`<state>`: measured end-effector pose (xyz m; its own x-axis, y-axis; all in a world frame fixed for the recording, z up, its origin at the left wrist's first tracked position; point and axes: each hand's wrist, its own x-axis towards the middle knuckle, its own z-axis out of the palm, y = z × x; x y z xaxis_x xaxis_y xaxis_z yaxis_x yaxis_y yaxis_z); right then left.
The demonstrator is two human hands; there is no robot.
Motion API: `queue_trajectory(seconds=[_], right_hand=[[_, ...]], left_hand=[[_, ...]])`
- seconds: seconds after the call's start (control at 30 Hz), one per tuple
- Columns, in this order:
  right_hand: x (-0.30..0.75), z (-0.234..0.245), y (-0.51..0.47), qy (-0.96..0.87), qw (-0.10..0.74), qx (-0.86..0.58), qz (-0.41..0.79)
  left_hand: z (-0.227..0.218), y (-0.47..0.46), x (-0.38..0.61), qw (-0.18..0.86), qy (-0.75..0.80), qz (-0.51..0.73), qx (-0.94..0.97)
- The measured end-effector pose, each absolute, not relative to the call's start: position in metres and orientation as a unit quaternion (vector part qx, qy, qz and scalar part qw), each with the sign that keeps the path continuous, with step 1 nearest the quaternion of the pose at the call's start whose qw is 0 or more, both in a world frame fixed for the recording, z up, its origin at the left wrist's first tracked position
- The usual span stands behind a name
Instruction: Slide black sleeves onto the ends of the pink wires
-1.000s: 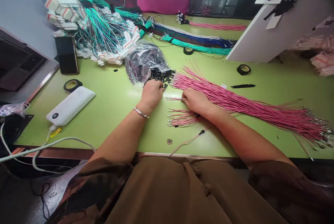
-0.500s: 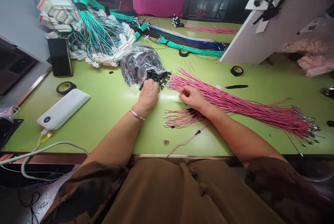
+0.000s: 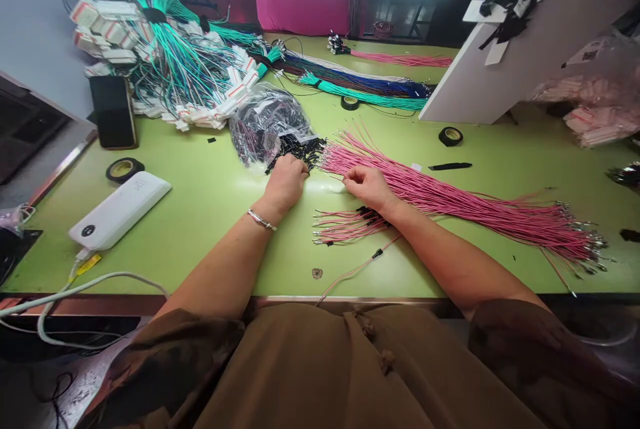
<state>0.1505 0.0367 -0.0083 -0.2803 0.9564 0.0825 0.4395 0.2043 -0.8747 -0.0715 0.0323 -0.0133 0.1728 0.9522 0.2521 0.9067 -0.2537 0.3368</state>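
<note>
My left hand is closed at the near edge of a pile of small black parts, which spills from a clear plastic bag. Its fingertips point away from me, so what they pinch is hidden. My right hand pinches a thin pink wire between thumb and forefinger, beside a large bundle of pink wires with metal terminals at both ends. Below that wrist lies a smaller group of pink wires with black pieces on them. A single pink wire with a black piece runs to the table's front edge.
On the left are a white power bank with a cable, a phone and a tape roll. White-tagged teal cables heap up behind. To the right stand a white panel, another tape roll and a black blade-like strip.
The view has shifted slightly. My left hand has turned a little at the black pile, showing more of the thumb side. My right hand keeps its pinch on the pink wire.
</note>
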Motion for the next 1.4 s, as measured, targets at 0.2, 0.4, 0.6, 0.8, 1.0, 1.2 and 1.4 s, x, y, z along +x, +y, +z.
queue_trajectory(seconds=[0.2, 0.4, 0.6, 0.8, 1.0, 1.2, 1.4], right_hand=[[0.151, -0.005, 0.033, -0.693, 0.345, -0.506, 0.38], [0.153, -0.001, 0.027, -0.711, 0.365, -0.478, 0.365], [0.155, -0.001, 0.026, -0.726, 0.358, -0.479, 0.339], [0.156, -0.003, 0.026, -0.741, 0.341, -0.482, 0.321], [0.156, -0.003, 0.026, -0.748, 0.316, -0.458, 0.362], [0.158, 0.003, 0.03, -0.698, 0.334, -0.471, 0.424], [0.159, 0.008, 0.031, -0.709, 0.293, -0.468, 0.439]], left_hand=[[-0.005, 0.029, -0.073, 0.109, 0.606, 0.3, 0.729], [0.006, 0.015, -0.056, 0.457, 0.552, 0.458, 0.526], [0.005, 0.01, -0.046, 0.568, 0.501, 0.472, 0.452], [0.005, 0.01, -0.048, 0.555, 0.504, 0.452, 0.483], [0.005, 0.006, -0.038, 0.512, 0.511, 0.395, 0.567], [0.0, 0.003, -0.027, 0.431, 0.503, 0.383, 0.644], [-0.001, 0.004, -0.024, 0.388, 0.521, 0.371, 0.663]])
